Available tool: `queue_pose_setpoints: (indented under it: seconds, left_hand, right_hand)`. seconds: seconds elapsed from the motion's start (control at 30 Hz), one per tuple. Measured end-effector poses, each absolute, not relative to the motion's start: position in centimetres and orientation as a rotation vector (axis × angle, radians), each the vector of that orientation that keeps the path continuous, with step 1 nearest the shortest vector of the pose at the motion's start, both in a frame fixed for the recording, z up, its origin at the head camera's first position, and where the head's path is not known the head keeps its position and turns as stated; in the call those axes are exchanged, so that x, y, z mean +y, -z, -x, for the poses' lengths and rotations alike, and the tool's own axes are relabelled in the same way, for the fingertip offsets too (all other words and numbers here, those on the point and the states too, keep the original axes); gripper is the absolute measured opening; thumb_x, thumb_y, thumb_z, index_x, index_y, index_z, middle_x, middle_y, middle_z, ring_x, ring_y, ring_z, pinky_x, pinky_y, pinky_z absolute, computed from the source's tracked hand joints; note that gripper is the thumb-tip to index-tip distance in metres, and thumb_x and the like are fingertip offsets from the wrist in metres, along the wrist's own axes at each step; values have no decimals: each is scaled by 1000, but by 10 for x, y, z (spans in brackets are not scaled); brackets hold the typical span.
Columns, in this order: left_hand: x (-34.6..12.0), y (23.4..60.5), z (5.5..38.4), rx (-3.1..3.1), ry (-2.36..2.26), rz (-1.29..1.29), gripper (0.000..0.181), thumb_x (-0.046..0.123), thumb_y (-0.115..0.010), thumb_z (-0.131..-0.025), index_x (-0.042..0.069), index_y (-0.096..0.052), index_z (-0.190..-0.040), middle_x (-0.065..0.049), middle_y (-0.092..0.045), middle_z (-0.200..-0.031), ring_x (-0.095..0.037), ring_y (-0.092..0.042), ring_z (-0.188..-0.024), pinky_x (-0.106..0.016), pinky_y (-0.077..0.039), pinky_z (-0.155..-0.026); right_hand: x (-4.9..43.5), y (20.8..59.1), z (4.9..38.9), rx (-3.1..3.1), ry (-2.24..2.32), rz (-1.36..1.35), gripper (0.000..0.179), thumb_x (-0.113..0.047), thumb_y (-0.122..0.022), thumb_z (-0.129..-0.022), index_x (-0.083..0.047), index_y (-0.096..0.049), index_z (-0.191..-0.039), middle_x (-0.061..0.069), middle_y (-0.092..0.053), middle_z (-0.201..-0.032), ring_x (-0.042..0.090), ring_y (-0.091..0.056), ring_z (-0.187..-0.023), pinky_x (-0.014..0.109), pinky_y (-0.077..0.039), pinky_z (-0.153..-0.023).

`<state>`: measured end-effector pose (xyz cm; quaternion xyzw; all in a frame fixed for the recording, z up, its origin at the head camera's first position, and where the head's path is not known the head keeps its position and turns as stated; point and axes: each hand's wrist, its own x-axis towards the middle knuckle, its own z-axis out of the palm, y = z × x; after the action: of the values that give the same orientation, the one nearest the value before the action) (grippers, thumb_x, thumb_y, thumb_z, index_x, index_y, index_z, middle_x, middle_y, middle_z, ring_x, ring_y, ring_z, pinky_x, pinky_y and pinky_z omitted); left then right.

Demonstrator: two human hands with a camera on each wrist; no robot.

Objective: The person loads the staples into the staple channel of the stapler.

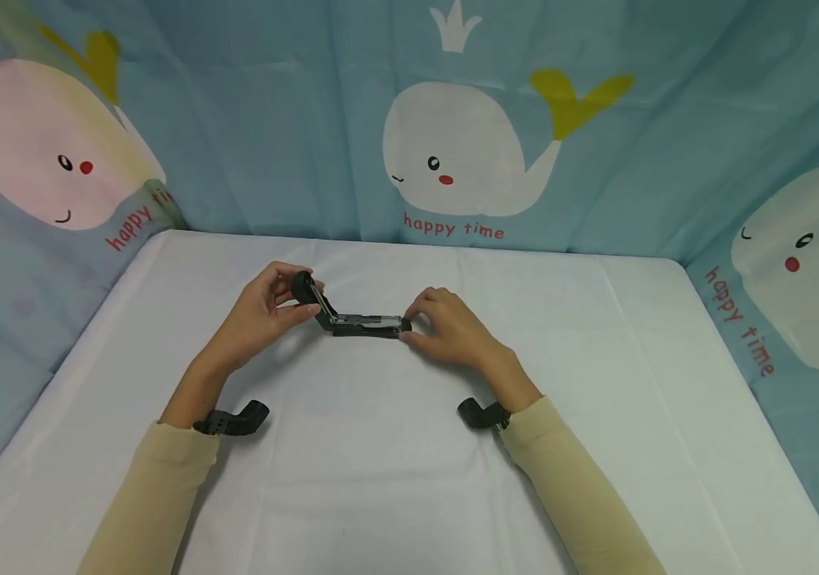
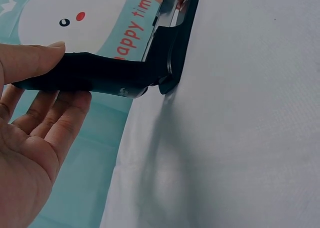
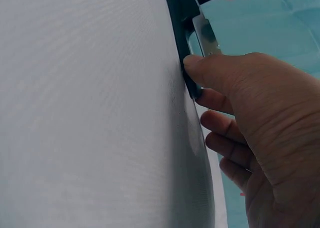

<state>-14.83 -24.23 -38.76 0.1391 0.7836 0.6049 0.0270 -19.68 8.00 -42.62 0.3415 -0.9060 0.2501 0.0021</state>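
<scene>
A black stapler (image 1: 366,326) is folded open over the white table, its top cover tilted up to the left and its metal magazine showing. My left hand (image 1: 263,306) grips the raised cover (image 2: 90,74), thumb on one side and fingers on the other. My right hand (image 1: 454,327) pinches the far end of the stapler's base (image 3: 186,71) between thumb and index finger; the other fingers are bent and apart from it. Whether staples lie in the magazine is too small to tell.
A white cloth (image 1: 381,463) covers the table. Blue curtains (image 1: 259,144) printed with whales hang behind and at both sides. Black wrist-worn devices (image 1: 237,419) sit at both wrists, below the sleeve cuffs.
</scene>
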Motion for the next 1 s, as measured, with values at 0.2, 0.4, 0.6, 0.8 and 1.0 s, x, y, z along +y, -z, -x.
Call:
queue_pose_setpoints:
  seconds: [0.2,0.4,0.6,0.8,1.0]
  left_hand:
    - [-243,391,149,2453,-1863,-466,53,8,-72,-93,9,-46,-139,-16,-60,-137,-5,-62,-122,-16,-56,-94]
    - [-241,391,150,2497,-1844,-485,52,9,-72,-94,12,-48,-140,-12,-57,-138,-5,-61,-122,-15,-55,-95]
    - [-234,393,153,2569,-1826,-549,56,6,-73,-92,13,-51,-143,-11,-56,-138,-6,-62,-118,-16,-57,-93]
    - [-230,396,154,2597,-1825,-575,56,5,-73,-91,21,-55,-141,-5,-58,-136,-5,-62,-120,-18,-56,-96]
    - [-228,394,154,2548,-1816,-547,55,9,-74,-92,22,-55,-142,-3,-58,-134,-7,-62,-120,-18,-57,-95]
  right_hand:
    - [77,426,197,-2866,-787,-1065,27,-39,-75,-91,-19,-73,-109,-1,-65,-116,19,-57,-115,38,-48,-106]
    - [77,426,198,-2848,-753,-1079,27,-38,-75,-91,-18,-73,-109,0,-65,-116,20,-57,-112,38,-49,-104]
    - [79,425,199,-2857,-739,-1057,27,-39,-75,-90,-19,-74,-108,0,-67,-115,21,-58,-111,39,-49,-103]
    - [78,424,199,-2874,-770,-1051,26,-38,-76,-90,-19,-74,-108,-1,-66,-114,20,-57,-114,38,-49,-105]
    - [79,424,198,-2881,-822,-1043,28,-36,-76,-90,-18,-74,-112,0,-65,-117,20,-56,-116,37,-49,-107]
